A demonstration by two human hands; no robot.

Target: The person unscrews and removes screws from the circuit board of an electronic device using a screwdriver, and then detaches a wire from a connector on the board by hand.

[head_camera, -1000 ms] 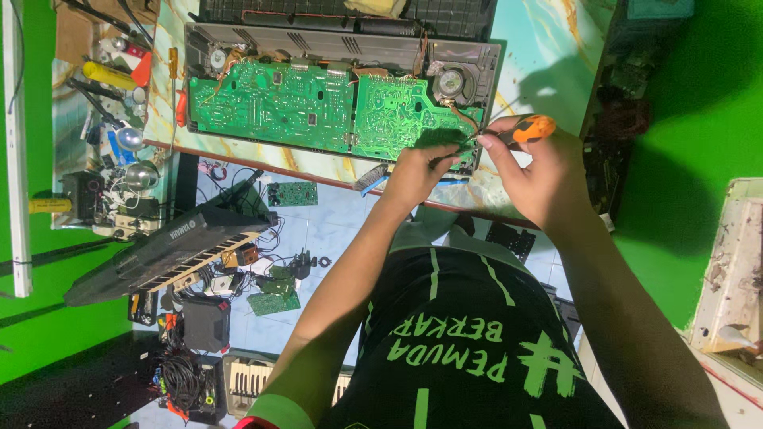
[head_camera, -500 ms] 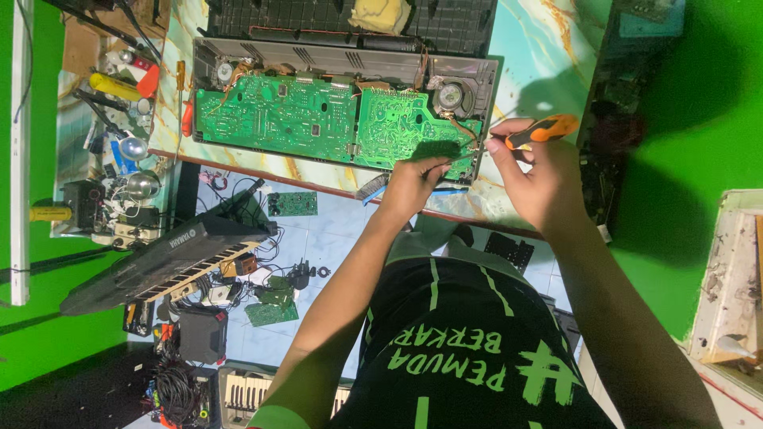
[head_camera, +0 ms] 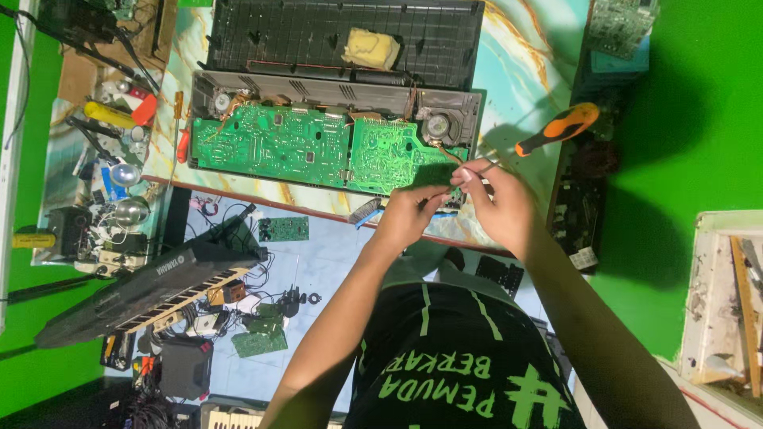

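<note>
Item: opened electronic unit, green circuit board [head_camera: 318, 147] exposed, lying on a marbled table [head_camera: 524, 63].

Left hand [head_camera: 409, 214]: at the board's 4 o'clock corner, fingers curled together, tips pinching something too small to identify, possibly a wire.

Right hand [head_camera: 501, 206]: just beside the left, fingertips meeting it, pinched closed on the same small part.

Orange-and-black screwdriver [head_camera: 556, 127]: on the table at 1 o'clock from the right hand, apart from it.

Black ribbed cover [head_camera: 318, 36]: at 12 o'clock of the board, a yellow sponge [head_camera: 369, 49] on it.

Keyboard instrument [head_camera: 151, 290]: on the floor at 8 o'clock.
</note>
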